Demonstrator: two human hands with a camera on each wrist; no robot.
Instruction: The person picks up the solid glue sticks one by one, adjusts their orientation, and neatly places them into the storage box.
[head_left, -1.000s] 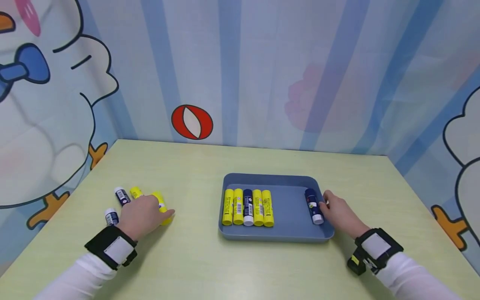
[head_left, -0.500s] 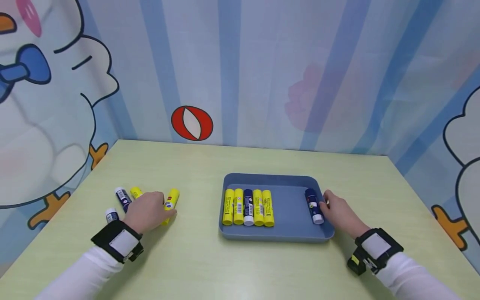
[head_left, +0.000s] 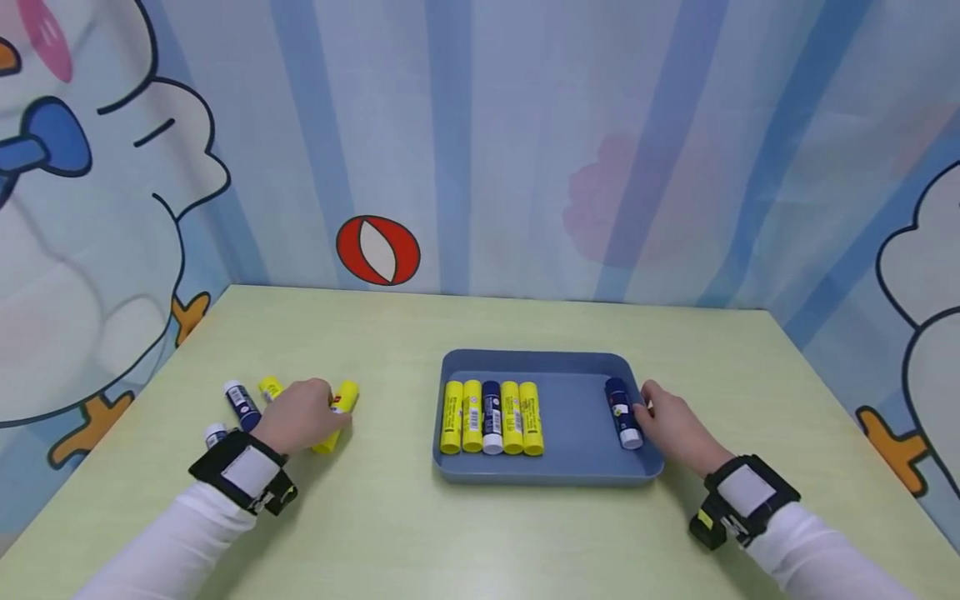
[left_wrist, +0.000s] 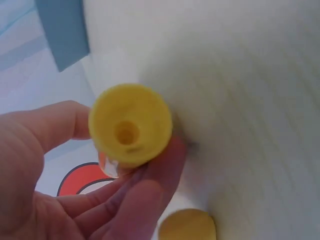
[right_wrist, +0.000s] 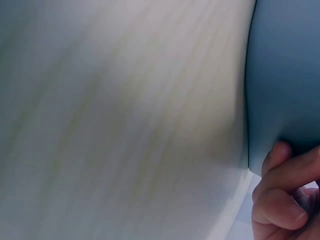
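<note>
At the left of the table my left hand (head_left: 298, 415) pinches a yellow glue stick (head_left: 346, 397) between thumb and fingers. Its round hollow end (left_wrist: 131, 117) faces the camera in the left wrist view. Another yellow glue stick (head_left: 271, 387) and two dark blue ones with white caps (head_left: 242, 405) (head_left: 215, 433) lie beside that hand, partly covered by it. My right hand (head_left: 678, 429) grips the right rim of a blue-grey tray (head_left: 573, 417), fingers curled against its wall in the right wrist view. Close to the thumb, a dark blue glue stick (head_left: 624, 414) lies slightly tilted inside.
In the tray's left half, several yellow glue sticks (head_left: 452, 418) and a dark blue one (head_left: 492, 418) lie side by side in a row. A printed cloth (head_left: 510, 150) rises along the back edge of the pale wooden table (head_left: 450, 542).
My left hand has shifted slightly right, and the yellow glue stick has turned so its far end leans right. The right hand keeps its place at the tray; the head view has shifted a little.
</note>
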